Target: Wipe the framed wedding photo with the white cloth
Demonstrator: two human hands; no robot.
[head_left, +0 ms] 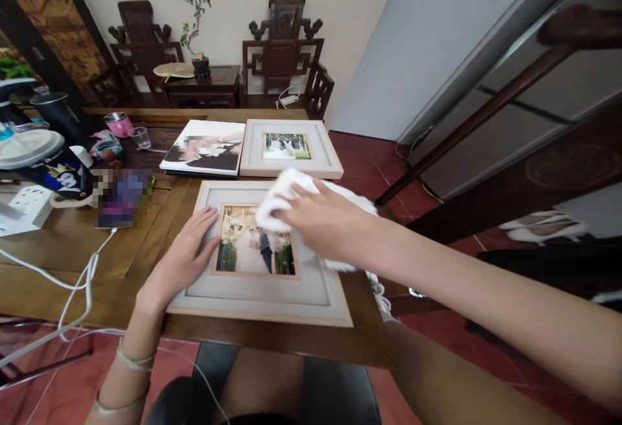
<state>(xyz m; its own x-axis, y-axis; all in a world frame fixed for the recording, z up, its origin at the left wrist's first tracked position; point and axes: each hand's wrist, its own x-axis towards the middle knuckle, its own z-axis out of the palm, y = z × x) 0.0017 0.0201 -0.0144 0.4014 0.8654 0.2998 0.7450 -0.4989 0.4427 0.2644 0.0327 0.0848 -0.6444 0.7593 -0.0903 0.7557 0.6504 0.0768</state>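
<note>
A light-wood picture frame (262, 305) with a wide pale mat lies flat near the table's front edge, a wedding photo in its middle. Over its left side rests my left hand (192, 250), fingers stretched out and holding nothing. My right hand (325, 218) grips a fluffy white cloth (279, 195), pressed on the frame's upper right part. The cloth and hand cover that corner and a bit of the photo. Just behind stand a second framed photo (291, 167) and a white photo album (187, 167), both lying flat side by side.
On the wooden table (146, 263), a lidded cup (63, 175), a pink mug (119, 126), a small clear cup (141, 138), a blurred phone (121, 198) with a white cable (90, 276) and a power strip (29, 208) crowd the left. Carved chairs (286, 49) stand behind.
</note>
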